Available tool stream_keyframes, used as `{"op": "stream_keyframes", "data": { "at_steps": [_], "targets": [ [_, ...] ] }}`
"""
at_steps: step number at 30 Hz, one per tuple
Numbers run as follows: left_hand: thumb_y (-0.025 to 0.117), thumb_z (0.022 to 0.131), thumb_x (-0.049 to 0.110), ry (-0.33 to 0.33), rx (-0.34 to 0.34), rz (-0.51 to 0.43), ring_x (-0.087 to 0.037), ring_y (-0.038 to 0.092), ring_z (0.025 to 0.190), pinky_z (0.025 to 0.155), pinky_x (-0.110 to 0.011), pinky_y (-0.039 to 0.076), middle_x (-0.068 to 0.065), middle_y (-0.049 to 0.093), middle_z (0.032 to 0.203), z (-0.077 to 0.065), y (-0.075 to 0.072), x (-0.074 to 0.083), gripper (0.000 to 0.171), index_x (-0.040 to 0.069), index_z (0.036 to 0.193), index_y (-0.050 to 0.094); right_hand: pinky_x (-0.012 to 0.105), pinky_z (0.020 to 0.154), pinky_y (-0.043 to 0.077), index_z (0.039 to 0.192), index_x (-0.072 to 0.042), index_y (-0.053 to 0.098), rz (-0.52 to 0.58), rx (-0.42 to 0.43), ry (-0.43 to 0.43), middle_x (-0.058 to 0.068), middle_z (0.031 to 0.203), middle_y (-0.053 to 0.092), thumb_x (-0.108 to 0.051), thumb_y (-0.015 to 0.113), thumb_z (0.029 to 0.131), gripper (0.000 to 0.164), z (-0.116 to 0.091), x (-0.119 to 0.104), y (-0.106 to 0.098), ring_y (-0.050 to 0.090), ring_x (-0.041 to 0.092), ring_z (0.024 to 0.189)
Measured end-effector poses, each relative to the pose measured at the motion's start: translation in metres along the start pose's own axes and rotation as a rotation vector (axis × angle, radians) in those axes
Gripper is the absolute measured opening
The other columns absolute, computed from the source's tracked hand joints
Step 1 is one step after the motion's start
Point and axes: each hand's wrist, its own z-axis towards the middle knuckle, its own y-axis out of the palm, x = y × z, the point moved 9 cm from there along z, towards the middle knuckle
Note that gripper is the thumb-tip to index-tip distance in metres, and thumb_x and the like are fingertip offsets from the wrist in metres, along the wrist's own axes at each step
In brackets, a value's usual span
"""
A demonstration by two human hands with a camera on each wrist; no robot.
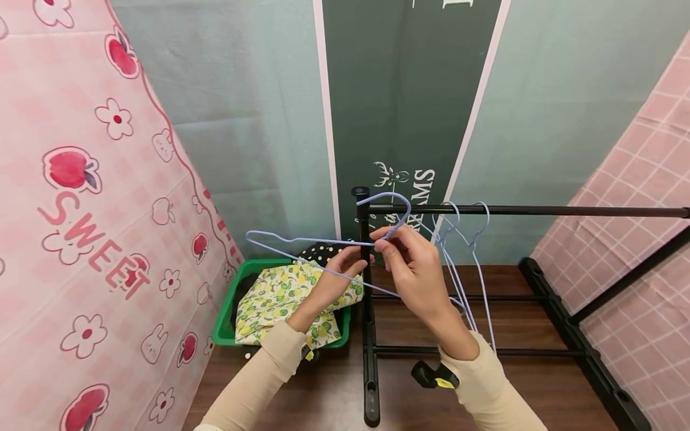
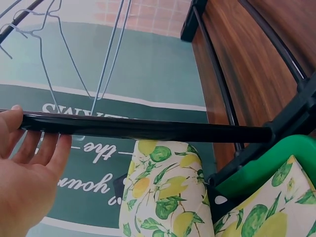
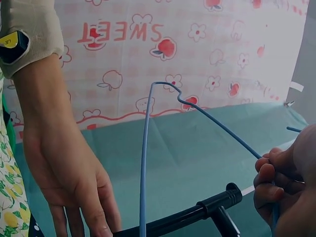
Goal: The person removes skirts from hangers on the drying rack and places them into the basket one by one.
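A blue wire hanger (image 1: 318, 266) is held at its neck, just below the hook, by my right hand (image 1: 417, 269), with thumb and fingers pinching the wire. The hanger's body points left, in front of the rack's upright post. My left hand (image 1: 336, 278) holds that black clothes rack post (image 2: 148, 129), thumb on one side and fingers reaching behind it. In the right wrist view the hanger (image 3: 144, 163) rises between my two hands. Several more hangers (image 1: 480, 257) hang from the rack's top bar (image 1: 539, 211), right of my right hand.
A green basket (image 1: 223, 326) on the wooden floor holds a lemon-print cloth (image 1: 280, 287) and a black polka-dot cloth (image 1: 318, 252). Low rails and a foot (image 1: 372, 407) of the rack stand near the floor. Printed curtains hang left, behind and right.
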Motion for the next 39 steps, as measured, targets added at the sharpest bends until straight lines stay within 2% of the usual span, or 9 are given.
{"op": "stream_keyframes", "data": {
  "at_steps": [4,8,14,19,22,26,31,35,39],
  "targets": [
    [0.052,0.102,0.012,-0.021,-0.004,0.012,-0.03,0.06,0.122,0.102,-0.036,0.05,-0.014,0.065,0.126,0.0,0.001,-0.002,0.031,0.007,0.133,0.055,0.02,0.053,0.041,0.105,-0.011,0.068,-0.031,-0.003,0.013,-0.006,0.077,0.053,-0.012,0.061,0.097,0.01,-0.002,0.001,-0.005,0.05,0.007,0.061],
    [0.051,0.102,0.011,-0.038,-0.004,-0.001,-0.032,0.059,0.122,0.103,-0.039,0.048,-0.017,0.064,0.126,0.0,0.001,-0.002,0.03,0.008,0.131,0.055,0.02,0.053,0.041,0.105,-0.011,0.068,-0.053,-0.006,0.019,-0.006,0.076,0.053,-0.011,0.061,0.096,0.011,-0.004,0.002,-0.009,0.05,0.007,0.061],
    [0.05,0.103,0.011,-0.03,-0.008,-0.01,-0.04,0.057,0.122,0.104,-0.041,0.047,-0.016,0.064,0.124,0.0,0.001,-0.001,0.029,0.006,0.131,0.056,0.019,0.053,0.041,0.106,-0.012,0.068,-0.09,-0.015,0.026,-0.007,0.077,0.053,-0.011,0.061,0.096,0.012,-0.006,0.003,-0.017,0.049,0.006,0.061],
    [0.05,0.103,0.014,-0.022,-0.017,0.02,-0.038,0.057,0.123,0.103,-0.041,0.047,-0.019,0.064,0.125,0.001,0.001,-0.001,0.029,0.007,0.131,0.056,0.019,0.053,0.04,0.105,-0.011,0.068,-0.103,-0.012,0.029,-0.004,0.076,0.054,-0.01,0.062,0.096,0.011,-0.006,0.005,-0.024,0.049,0.006,0.06],
    [0.05,0.103,0.019,-0.005,-0.019,0.017,-0.036,0.058,0.122,0.103,-0.043,0.047,-0.022,0.062,0.127,0.004,0.001,-0.013,0.028,0.013,0.13,0.056,0.019,0.053,0.04,0.105,-0.011,0.069,-0.116,-0.014,0.038,-0.004,0.076,0.054,-0.01,0.061,0.096,0.011,-0.007,0.008,-0.029,0.048,0.006,0.06],
    [0.051,0.103,0.024,0.001,-0.009,0.009,-0.032,0.059,0.123,0.104,-0.041,0.047,-0.018,0.063,0.128,0.008,0.001,-0.028,0.028,0.017,0.129,0.057,0.018,0.052,0.039,0.105,-0.012,0.068,-0.137,-0.025,0.039,-0.002,0.077,0.054,-0.009,0.061,0.096,0.012,-0.009,0.013,-0.033,0.047,0.005,0.061],
    [0.05,0.104,0.016,-0.019,-0.018,0.003,-0.031,0.056,0.126,0.107,-0.044,0.043,-0.024,0.06,0.13,0.004,0.002,-0.017,0.03,0.008,0.132,0.055,0.018,0.054,0.038,0.105,-0.011,0.068,-0.151,-0.041,0.027,-0.003,0.078,0.055,-0.006,0.062,0.095,0.013,-0.011,0.016,-0.035,0.045,0.004,0.062],
    [0.05,0.104,0.015,-0.041,-0.018,0.028,-0.029,0.056,0.126,0.106,-0.042,0.045,-0.02,0.062,0.13,0.0,0.002,-0.005,0.03,0.007,0.132,0.056,0.018,0.057,0.037,0.104,-0.013,0.068,-0.18,-0.041,0.018,-0.003,0.086,0.062,-0.007,0.062,0.095,0.013,-0.011,0.017,-0.039,0.046,0.004,0.065],
    [0.051,0.103,0.016,-0.049,-0.005,0.039,-0.028,0.057,0.125,0.105,-0.04,0.045,-0.017,0.064,0.128,-0.002,0.001,-0.002,0.029,0.008,0.13,0.057,0.018,0.057,0.036,0.101,-0.013,0.069,-0.201,-0.031,0.014,-0.003,0.089,0.065,-0.006,0.062,0.095,0.012,-0.012,0.02,-0.045,0.047,0.004,0.068]
  ]
}}
